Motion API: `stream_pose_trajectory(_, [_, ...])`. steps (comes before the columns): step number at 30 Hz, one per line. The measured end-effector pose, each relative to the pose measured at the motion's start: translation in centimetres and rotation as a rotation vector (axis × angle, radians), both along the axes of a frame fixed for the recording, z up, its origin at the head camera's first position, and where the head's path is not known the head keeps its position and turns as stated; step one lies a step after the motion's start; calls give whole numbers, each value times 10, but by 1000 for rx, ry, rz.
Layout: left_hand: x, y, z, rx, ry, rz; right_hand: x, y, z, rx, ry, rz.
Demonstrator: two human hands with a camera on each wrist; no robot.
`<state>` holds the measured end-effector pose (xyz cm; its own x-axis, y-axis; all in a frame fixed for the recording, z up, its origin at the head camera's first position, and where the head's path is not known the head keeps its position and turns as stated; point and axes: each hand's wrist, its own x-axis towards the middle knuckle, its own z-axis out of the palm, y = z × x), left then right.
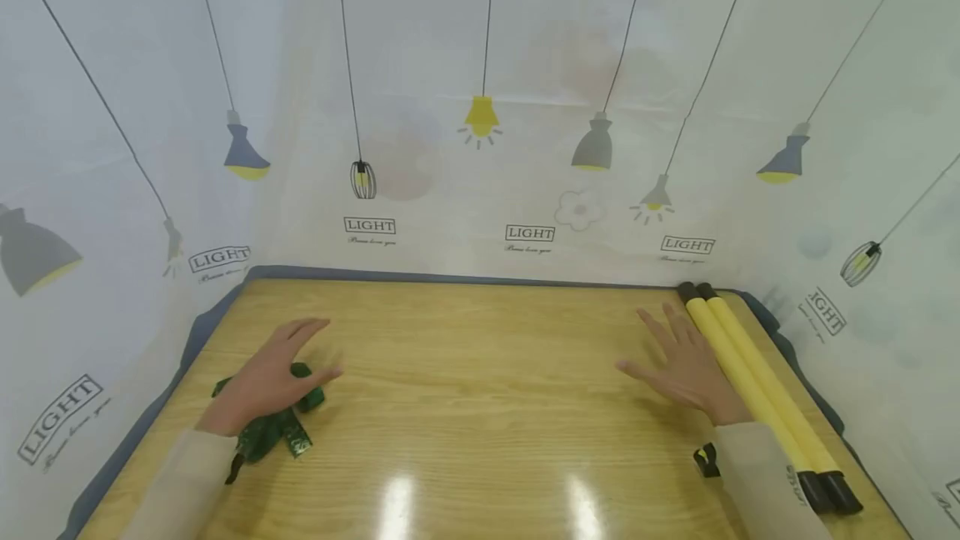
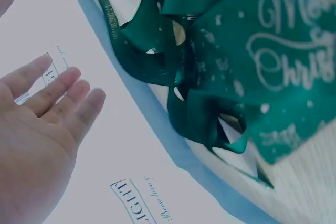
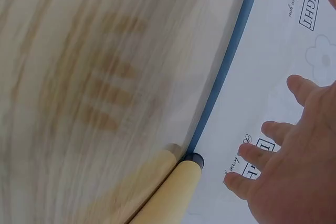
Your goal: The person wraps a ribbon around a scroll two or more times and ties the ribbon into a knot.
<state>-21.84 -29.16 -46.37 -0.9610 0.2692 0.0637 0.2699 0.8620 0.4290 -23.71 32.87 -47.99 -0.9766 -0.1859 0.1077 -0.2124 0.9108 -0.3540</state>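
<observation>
At lower left and right, the left hand and right hand are being held spread, empty; green ribbon and yellow rods are being left ungrasped, handling seemingly unstarted.

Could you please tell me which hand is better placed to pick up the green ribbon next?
Probably the left hand: it is empty and close to the green ribbon, while the right hand is across the table, beside the two yellow rods.
</observation>
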Motion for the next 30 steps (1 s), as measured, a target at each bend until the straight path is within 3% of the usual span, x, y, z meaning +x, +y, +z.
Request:
stream_pose_trajectory(4, [8, 1, 7, -3, 31, -32, 0, -3, 1, 5, -5, 7])
stream_pose_trajectory(11, [23, 2, 17, -18, 60, -145, -1, -13, 1, -37, 14, 29])
stream_pose_trajectory(20, [26, -4, 7, 39, -184, -247, 2, -32, -6, -68, 3, 68])
stream_pose_trajectory(24, [27, -9, 3, 24, -248, -264, 4, -39, -9, -75, 0, 84])
stream_pose_trajectory(30, [29, -11, 2, -37, -282, -246, 5, -47, -11, -98, 7, 90])
